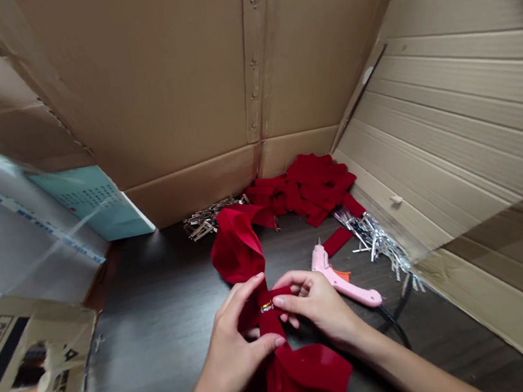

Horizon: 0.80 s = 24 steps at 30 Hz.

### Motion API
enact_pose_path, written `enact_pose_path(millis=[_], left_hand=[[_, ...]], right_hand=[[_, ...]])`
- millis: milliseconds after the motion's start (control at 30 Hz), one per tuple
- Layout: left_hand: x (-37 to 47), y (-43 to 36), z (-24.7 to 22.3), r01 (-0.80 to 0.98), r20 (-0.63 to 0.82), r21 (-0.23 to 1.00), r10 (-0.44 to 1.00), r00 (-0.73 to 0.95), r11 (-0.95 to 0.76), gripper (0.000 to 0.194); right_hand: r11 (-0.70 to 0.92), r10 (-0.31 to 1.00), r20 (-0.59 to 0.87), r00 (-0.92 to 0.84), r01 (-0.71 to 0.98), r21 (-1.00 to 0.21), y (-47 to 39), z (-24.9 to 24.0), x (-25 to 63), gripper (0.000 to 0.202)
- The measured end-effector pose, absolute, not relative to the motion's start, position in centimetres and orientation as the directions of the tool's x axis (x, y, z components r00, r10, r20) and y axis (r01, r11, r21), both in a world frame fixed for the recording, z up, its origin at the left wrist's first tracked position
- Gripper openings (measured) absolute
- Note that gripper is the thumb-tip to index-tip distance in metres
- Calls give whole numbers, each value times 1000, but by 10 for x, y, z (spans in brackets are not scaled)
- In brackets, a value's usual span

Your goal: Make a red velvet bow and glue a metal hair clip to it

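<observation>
A large red velvet bow (237, 249) lies lengthwise before me, one loop pointing away and the other loop and tails toward me. My left hand (235, 334) grips its narrow middle, thumb on the near side and fingers on the far side. A short red fabric strip (283, 291) crosses the middle, pinched between thumb and fingers of my right hand (314, 303). A small shiny gold-and-silver piece (267, 306) sits at the bow's centre, beside my right thumb; its exact kind is unclear. Part of my left fingers is hidden under the fabric.
A pink glue gun (345, 278) lies right of my hands, its cord trailing nearer. Beyond are a pile of red strips (316, 181), metal clips (209, 220) and silvery ties (378, 237). Cardboard walls (165, 79) surround the dark table (136, 313); a light-blue booklet (95, 201) stands left.
</observation>
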State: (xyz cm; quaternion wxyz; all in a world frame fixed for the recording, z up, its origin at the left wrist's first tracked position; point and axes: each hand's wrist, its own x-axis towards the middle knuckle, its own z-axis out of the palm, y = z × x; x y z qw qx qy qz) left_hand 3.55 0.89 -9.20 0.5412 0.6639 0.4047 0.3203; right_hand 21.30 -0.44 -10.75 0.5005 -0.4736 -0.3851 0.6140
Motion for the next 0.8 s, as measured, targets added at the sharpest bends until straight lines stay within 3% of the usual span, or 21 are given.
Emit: enact_pose_path(millis=[333,633,800], left_hand=[[37,8,-92,229,-7,967,889,459,-110,72],[36,11,-94,330,147,885,868,474,-330,70],[36,9,-98,308,164,884,849,502,-352,71]], right_hand=[[-211,977,-205,-51,-261,-942,-7,-106,214,40],[-154,974,-87,-211,-325,-933,-7,-110,216,33],[-161,983,-132,-125,-259,-953,-8,-108,210,38]])
